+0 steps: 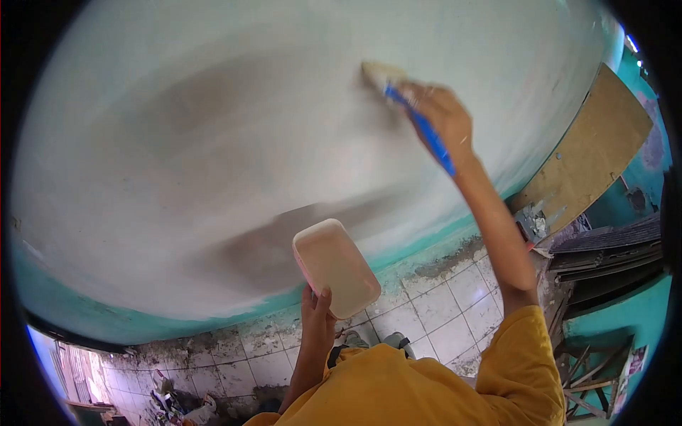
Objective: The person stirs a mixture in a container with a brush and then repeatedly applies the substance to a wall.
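My right hand (442, 117) is closed around a paintbrush with a blue handle (433, 138). The pale bristles (382, 72) touch the wall (284, 128), which is coated whitish over most of its face, with turquoise along its lower edge. Low in front of my body, my left hand (317, 305) grips the near-left edge of a rectangular tub (337, 266), thumb over the rim. Pale, cream-coloured paint seems to fill the tub, though its depth cannot be told.
A brown board (590, 142) leans at the wall's right end. Dark corrugated sheets (607, 245) are stacked below it, above a wooden frame (597, 380). Dirty white tiles (455, 295) cover the floor. Assorted clutter (181, 405) lies at lower left.
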`<state>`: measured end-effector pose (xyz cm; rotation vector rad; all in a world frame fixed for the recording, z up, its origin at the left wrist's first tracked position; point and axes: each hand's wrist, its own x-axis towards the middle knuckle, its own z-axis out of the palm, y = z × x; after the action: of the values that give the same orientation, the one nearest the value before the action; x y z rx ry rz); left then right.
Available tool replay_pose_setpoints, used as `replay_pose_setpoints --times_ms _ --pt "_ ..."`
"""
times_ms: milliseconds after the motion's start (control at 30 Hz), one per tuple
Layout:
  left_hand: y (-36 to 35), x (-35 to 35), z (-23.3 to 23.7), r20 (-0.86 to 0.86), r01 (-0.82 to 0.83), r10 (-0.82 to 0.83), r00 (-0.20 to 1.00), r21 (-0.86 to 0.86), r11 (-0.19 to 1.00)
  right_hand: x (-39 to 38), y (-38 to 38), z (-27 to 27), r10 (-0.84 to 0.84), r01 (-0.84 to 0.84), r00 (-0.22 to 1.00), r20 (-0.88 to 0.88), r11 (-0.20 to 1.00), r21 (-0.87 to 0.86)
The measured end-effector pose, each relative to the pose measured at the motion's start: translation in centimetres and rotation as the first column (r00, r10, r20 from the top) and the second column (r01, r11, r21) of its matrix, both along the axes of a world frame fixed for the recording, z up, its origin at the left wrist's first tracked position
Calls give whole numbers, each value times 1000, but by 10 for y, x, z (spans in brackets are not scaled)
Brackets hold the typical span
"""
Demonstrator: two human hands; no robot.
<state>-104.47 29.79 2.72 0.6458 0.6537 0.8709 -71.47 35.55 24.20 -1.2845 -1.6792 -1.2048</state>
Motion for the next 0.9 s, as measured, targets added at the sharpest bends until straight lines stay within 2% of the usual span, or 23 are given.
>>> replay_pose_setpoints --times_ms 67,100,167,200,267,300,333,367,400,433,467,533,600,667,733,800,867,900 --pt "0 -2 -1 -3 -9 9 1000 -9 1000 -3 0 -61 11 -7 1000 27 991 -135" --pt "-1 -4 -1 -7 -17 17 1000 -12 1000 -1 -3 -98 -5 13 1000 28 965 -264" --pt "2 -6 -3 11 -19 19 1000 2 1000 -5 -13 -154 17 -44 998 -62 881 -471" --pt "3 -6 -3 26 -16 15 1000 16 1000 -11 -20 -158 19 -47 998 -64 881 -471" --pt "5 -6 3 6 -24 24 1000 13 1000 -20 -30 -161 45 -251 917 -396 837 -487" --pt "6 -5 5 -11 -33 33 999 8 999 -22 -30 -162 153 -350 855 -495 876 -334" --pt "8 -4 5 -19 -36 36 999 -1 999 -25 -33 -166 151 -355 851 -503 872 -339" --pt "10 -3 3 -15 -30 31 999 36 999 -29 -39 -170 151 -420 691 -707 880 -223" --pt "11 -2 2 -14 -26 27 1000 69 997 -40 -46 -167 151 -451 482 -863 887 -97" --pt "11 -1 3 -30 -31 32 999 50 998 -54 -56 -159 125 -472 277 -953 882 -22" --pt "11 2 5 -34 -35 37 999 71 997 -66 -68 -151 105 -478 261 -960 877 -34" --pt "11 7 9 -49 -45 48 998 77 996 -88 -88 -134 160 -543 3 -987 829 133" --pt "11 13 15 -42 -26 35 999 187 982 -110 -105 -130 140 -528 23 -990 843 106" --pt "10 15 15 -47 -16 26 999 192 981 -129 -120 -132 83 -497 53 -995 867 46" --pt "9 18 17 -55 4 7 998 199 980 -140 -126 -136 54 -514 17 -998 857 38" --pt "7 24 20 -19 20 -16 1000 233 972 -148 -130 -138 -57 -520 110 -992 847 -107" --pt "4 27 12 -34 19 -11 999 249 968 -153 -131 -141 -96 -500 63 -993 859 -115" --pt "2 30 10 -40 8 3 999 277 961 -152 -133 -143 -129 -483 117 -985 859 -170"
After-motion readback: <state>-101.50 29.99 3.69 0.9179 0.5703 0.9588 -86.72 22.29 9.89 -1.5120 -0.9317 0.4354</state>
